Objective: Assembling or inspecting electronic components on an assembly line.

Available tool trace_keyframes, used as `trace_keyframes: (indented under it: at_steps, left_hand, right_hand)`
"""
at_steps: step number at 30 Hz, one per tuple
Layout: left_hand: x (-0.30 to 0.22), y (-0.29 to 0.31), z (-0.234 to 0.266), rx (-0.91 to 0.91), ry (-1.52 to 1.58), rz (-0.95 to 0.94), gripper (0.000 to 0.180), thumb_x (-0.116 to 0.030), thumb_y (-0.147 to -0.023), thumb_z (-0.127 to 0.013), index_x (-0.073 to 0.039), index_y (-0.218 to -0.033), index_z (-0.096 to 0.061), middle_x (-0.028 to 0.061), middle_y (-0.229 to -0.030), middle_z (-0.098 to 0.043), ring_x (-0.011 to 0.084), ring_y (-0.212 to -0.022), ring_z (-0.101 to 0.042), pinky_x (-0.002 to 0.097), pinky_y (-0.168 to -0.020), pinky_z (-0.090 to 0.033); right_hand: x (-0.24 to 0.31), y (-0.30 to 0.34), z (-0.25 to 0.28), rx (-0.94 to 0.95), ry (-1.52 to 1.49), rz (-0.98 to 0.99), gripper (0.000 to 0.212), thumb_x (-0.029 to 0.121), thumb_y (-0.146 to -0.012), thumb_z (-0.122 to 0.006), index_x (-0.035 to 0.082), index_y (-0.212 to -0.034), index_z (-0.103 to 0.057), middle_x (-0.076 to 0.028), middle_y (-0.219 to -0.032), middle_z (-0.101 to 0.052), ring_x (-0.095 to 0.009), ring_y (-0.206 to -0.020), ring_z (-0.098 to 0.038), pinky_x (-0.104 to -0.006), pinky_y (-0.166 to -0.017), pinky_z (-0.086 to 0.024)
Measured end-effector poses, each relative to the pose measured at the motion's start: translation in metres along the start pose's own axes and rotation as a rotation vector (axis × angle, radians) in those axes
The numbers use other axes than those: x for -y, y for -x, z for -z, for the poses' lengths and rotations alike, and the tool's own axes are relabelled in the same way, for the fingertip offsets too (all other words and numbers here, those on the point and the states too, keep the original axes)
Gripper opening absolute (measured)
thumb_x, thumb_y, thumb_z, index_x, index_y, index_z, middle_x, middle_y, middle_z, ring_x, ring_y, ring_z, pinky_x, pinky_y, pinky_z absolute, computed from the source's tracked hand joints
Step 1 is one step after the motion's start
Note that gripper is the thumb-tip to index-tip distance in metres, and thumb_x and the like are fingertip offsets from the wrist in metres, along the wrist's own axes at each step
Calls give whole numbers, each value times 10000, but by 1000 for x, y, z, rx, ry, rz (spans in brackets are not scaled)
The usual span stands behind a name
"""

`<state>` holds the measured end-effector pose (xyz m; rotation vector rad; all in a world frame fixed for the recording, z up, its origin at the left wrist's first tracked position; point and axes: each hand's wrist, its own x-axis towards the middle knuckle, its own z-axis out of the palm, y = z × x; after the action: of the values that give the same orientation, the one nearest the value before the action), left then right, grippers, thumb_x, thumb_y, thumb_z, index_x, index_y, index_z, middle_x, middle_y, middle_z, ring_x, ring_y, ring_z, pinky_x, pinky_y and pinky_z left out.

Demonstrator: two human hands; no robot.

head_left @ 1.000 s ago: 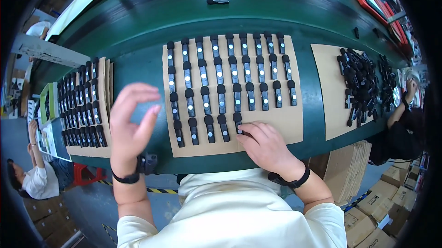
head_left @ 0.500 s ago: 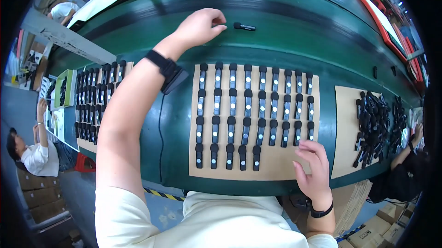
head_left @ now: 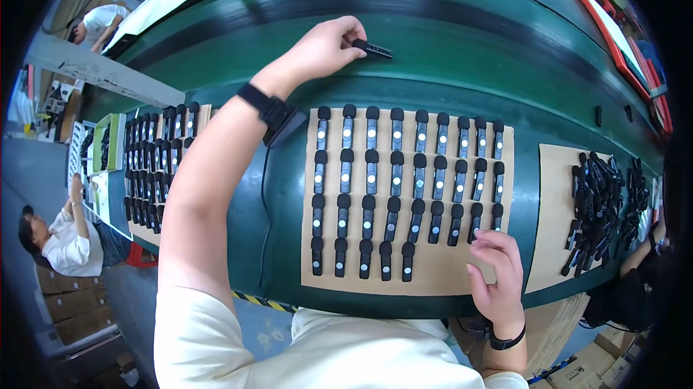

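Over the green conveyor belt (head_left: 469,42), my left hand (head_left: 328,46) pinches the dark foam end of a small black clip-on microphone (head_left: 378,51) between thumb and fingers. The body of that microphone points to the right. In front of me lies a brown cardboard sheet (head_left: 447,270) with rows of similar microphones (head_left: 397,165), foam tips away from me and a round pale dot on most bodies. The nearest row is filled only on its left part. At the sheet's right near corner hovers my right hand (head_left: 499,273), fingers curved and apart, holding nothing.
To the right, a pile of microphones (head_left: 595,201) covers another cardboard sheet (head_left: 546,219). More rows (head_left: 148,165) stand at the left, near a green bin (head_left: 115,142) and a seated person (head_left: 72,244). A black cable (head_left: 267,223) runs beside my left arm. Another person sits far right.
My left hand has moved slightly right and closed on the microphone that lay alone on the belt, tilting it. The whole view has shifted a little. My right hand stays over the sheet's corner.
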<state>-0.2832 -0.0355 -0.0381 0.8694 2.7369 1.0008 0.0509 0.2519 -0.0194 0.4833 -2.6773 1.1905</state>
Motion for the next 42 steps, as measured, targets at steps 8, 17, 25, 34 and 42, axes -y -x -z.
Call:
trace_keyframes:
  at_steps: [8,17,25,34,42]
  left_hand:
    - [-115,154,-6,-94,304,-209,296,-89,-752,-810,-37,-970,-616,63,-919,-642,198,-896,-617,331,-883,-491]
    - [-154,247,-45,-60,589,-277,371,-111,-726,-851,-9,-997,-619,103,-930,-671,253,-909,-627,454,-947,-461]
    - [-165,271,-69,-174,840,-143,352,-155,-780,-818,0,-1028,-622,114,-968,-662,247,-927,-617,432,-938,-456]
    - [-166,269,-72,-203,838,-219,333,-135,-801,-797,-9,-1061,-632,112,-983,-662,249,-927,-623,370,-858,-493]
    - [-168,265,-71,-256,717,-273,280,-97,-789,-782,-20,-1015,-634,117,-980,-668,279,-906,-629,411,-900,-482]
  right_hand:
    - [26,-16,-18,-83,-227,46,330,-53,-781,-659,4,-1098,-585,-180,-1216,-555,-239,-1019,-588,-326,-868,-488]
    - [61,-23,-52,-12,-579,58,420,11,-724,-802,6,-1113,-643,-141,-993,-647,-220,-804,-614,-317,-719,-505]
    - [62,-11,-56,-74,-486,177,341,-1,-705,-807,-1,-1019,-672,-98,-885,-672,-224,-733,-618,-315,-649,-484]
    - [62,-10,-59,-109,-490,210,333,-25,-692,-797,10,-993,-660,-105,-896,-675,-234,-726,-614,-328,-638,-478]
    - [58,-11,-60,-111,-487,242,348,-25,-703,-792,1,-1017,-646,-119,-915,-670,-239,-752,-613,-328,-661,-482]
